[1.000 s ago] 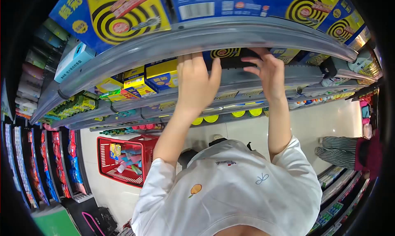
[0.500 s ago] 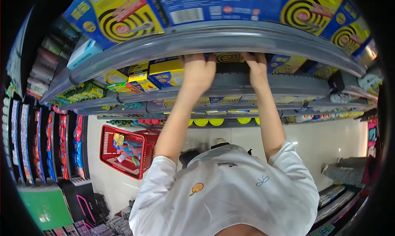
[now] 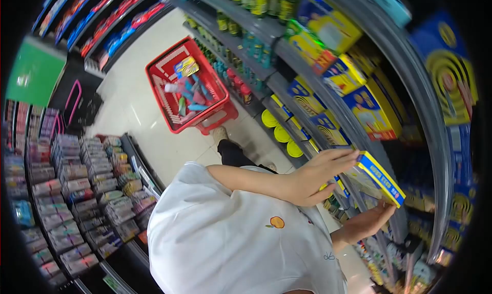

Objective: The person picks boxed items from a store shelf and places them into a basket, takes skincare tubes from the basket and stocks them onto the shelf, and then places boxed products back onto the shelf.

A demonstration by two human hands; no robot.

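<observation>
A flat blue and yellow box (image 3: 382,180) is held between my two hands in front of the shelf. My left hand (image 3: 320,176) has its fingertips at the box's upper end. At the lower end, my right hand (image 3: 371,221) grips the box with its fingers partly hidden beneath it. Beyond the box, a larger yellow and blue box (image 3: 373,112) sits on the shelf (image 3: 328,96), beside smaller yellow packs.
A red basket (image 3: 223,96) with a yellow box and several colourful items stands on the floor near my feet. Racks of small packets (image 3: 77,176) are at the left. A curved shelf edge (image 3: 435,125) runs along the right, with coil-pattern boxes behind it.
Both hands have come out from under the upper shelf and now hold a flat box. The view has turned, with the basket now near the upper middle.
</observation>
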